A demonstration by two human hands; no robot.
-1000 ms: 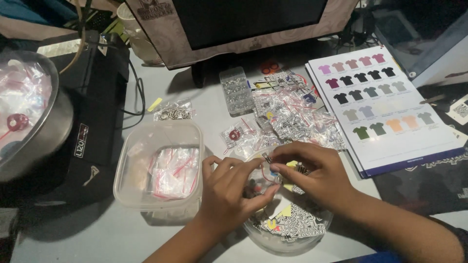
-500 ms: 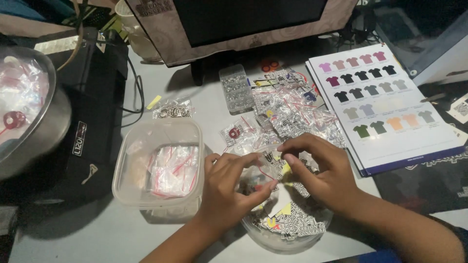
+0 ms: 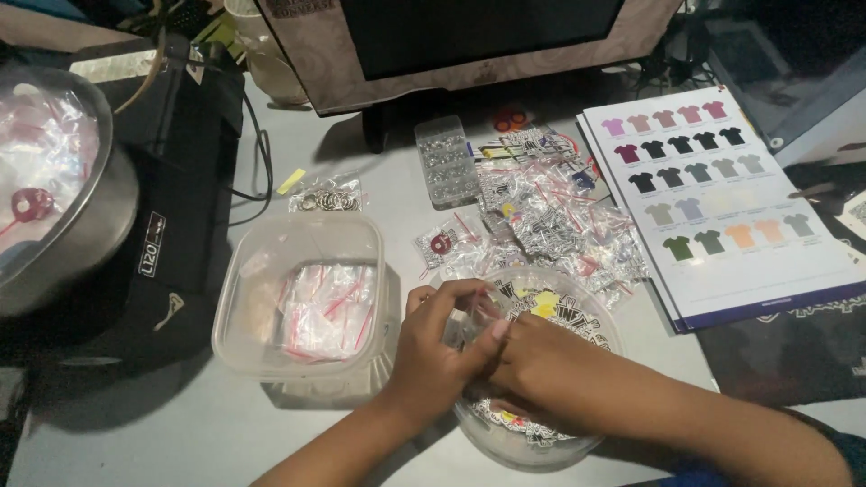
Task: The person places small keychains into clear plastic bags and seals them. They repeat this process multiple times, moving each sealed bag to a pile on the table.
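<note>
Here, low in the middle of the frame, the left hand (image 3: 433, 347) and right hand (image 3: 532, 365) pinch together over the round bowl (image 3: 577, 302) of stickers; whatever they hold is hidden, perhaps a small clear bag, so I cannot tell the grip's contents. A slip could drop it among the stickers, or an elbow could nudge the square tub (image 3: 298, 239) of little bags just left.

Both hands are hovering over the round bowl (image 3: 577, 293) of stickers, left hand (image 3: 442, 347) and right hand (image 3: 541, 361) touching, pinching something tiny. Tub (image 3: 302, 302) of baggies is sitting just left, colour chart (image 3: 722, 198) lying right.
</note>
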